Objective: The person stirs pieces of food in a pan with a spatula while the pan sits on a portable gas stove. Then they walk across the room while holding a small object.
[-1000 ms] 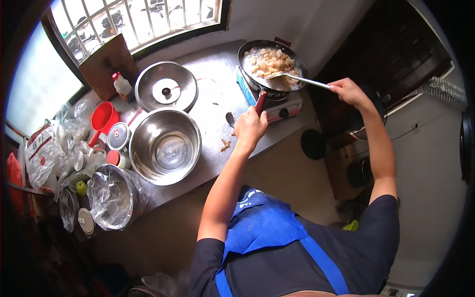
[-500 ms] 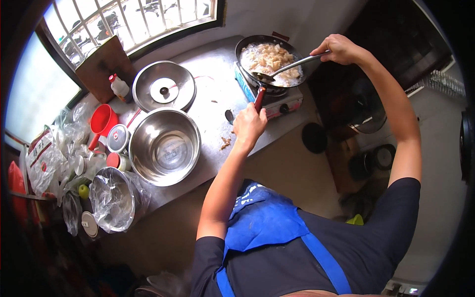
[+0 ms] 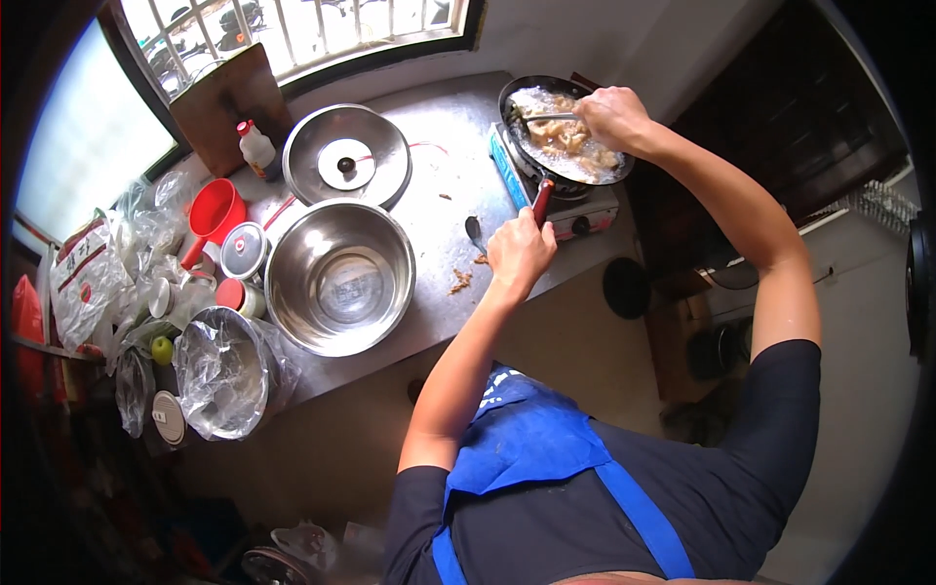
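Note:
My left hand (image 3: pixel 522 253) is wrapped round the red-brown handle (image 3: pixel 545 199) of a dark wok (image 3: pixel 621 177). The wok rests on a portable gas stove (image 3: pixel 595 216). Pale chunks of food (image 3: pixel 567 148) lie in bubbling oil inside it. Over the wok's far right part, my right hand (image 3: pixel 616 119) is closed on a metal spatula (image 3: pixel 552 117). Its shaft slants left across the food, and its head cannot be made out clearly. A small dark spoon (image 3: pixel 474 231) lies beside my left hand on the metal counter (image 3: pixel 453 185).
Left on the counter are a large steel bowl (image 3: pixel 400 292), a steel basin (image 3: pixel 302 146) with a lid in it, a red ladle (image 3: pixel 216 207), a white bottle (image 3: pixel 255 146) and a plastic-covered bowl (image 3: pixel 219 375). A wooden board (image 3: pixel 229 107) leans by the window. Brown scraps (image 3: pixel 460 282) lie near the edge.
My right hand has come left over the wok, carrying the spatula across the food to the wok's far left side. My left hand keeps its hold on the handle. The view has shifted slightly.

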### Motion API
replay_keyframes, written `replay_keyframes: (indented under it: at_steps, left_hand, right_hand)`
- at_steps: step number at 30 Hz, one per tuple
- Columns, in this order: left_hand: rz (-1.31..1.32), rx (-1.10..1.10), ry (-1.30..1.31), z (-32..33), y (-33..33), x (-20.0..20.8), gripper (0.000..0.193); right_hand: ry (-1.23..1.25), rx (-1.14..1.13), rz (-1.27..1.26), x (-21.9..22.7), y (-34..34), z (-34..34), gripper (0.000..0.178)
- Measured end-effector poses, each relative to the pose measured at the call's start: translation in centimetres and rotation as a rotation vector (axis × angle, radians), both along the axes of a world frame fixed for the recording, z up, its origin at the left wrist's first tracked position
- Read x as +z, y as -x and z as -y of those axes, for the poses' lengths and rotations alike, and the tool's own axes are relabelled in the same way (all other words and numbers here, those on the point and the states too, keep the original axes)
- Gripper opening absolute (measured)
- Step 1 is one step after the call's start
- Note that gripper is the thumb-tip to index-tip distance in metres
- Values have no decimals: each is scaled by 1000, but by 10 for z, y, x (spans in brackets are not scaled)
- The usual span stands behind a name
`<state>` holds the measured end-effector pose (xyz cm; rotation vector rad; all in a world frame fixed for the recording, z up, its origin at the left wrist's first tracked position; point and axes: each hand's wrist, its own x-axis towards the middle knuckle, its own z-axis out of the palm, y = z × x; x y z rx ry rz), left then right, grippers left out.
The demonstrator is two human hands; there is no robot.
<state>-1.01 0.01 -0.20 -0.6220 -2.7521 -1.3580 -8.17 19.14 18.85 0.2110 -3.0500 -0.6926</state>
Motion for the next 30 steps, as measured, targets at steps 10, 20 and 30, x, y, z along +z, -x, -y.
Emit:
replay_keyframes:
  at_steps: [10,20,30]
  left_hand:
    - [-52,2,18,0,-4,5,33]
    - [-75,19,59,-5,-5,3,34]
    - [-14,13,96,-6,-2,5,37]
  right_hand:
    - [135,-331,-109,-8,35,-47,24]
    - [449,-619,-60,-54,-14,-128,33]
    - [997,-852,78,-55,-76,-131,33]
